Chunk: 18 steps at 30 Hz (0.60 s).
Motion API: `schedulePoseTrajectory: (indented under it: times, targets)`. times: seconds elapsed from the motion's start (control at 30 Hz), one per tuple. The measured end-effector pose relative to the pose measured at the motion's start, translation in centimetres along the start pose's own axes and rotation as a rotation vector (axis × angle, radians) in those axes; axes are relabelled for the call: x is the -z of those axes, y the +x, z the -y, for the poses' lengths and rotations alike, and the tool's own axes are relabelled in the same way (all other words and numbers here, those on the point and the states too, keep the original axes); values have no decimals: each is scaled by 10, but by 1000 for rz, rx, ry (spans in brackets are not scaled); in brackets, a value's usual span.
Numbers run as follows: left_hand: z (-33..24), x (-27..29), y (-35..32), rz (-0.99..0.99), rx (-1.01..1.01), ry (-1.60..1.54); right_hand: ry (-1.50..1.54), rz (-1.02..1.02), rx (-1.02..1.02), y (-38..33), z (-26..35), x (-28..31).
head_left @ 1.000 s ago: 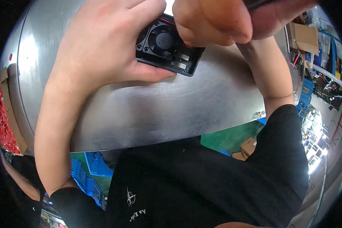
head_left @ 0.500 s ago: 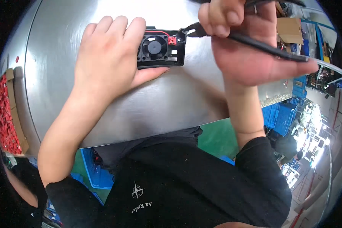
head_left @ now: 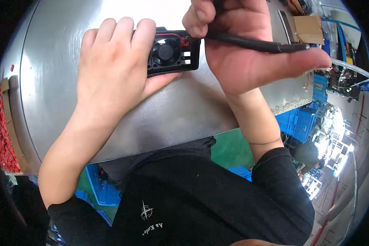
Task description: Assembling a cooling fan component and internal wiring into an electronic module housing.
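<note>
Left grip (head_left: 106, 67) back uppermost, fingers (head_left: 125, 32) bent, right grip (head_left: 240, 63) palm upturned, thumb (head_left: 293, 65) stretched rightward, forearms (head_left: 92, 131) bare

Tabletop (head_left: 172, 119): big, shiny, gray metal
Floor (head_left: 232, 148): green
Lights (head_left: 351, 148): bright white, on the right
Bins (head_left: 306, 125): blue plastic

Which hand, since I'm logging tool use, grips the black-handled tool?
The right hand: the black-handled tool runs across its palm, whereas the left hand holds the black fan unit.
</note>
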<state>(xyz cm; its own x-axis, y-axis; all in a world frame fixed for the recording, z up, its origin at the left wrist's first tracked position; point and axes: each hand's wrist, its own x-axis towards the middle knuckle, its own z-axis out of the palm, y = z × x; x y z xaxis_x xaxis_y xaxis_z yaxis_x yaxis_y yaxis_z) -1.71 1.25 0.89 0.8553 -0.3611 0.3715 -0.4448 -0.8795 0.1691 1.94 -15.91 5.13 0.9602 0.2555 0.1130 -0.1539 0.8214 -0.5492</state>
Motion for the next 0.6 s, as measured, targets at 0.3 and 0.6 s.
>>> schedulePoseTrajectory:
  times: [0.3, 0.6]
  targets:
    - [-1, -3, -3, -25, 10, -33, -1126, -83, 115, -10, -19, -13]
    - [2, 0, -1, -11, 16, -30, -422, 5, 200, -6, -4, 1]
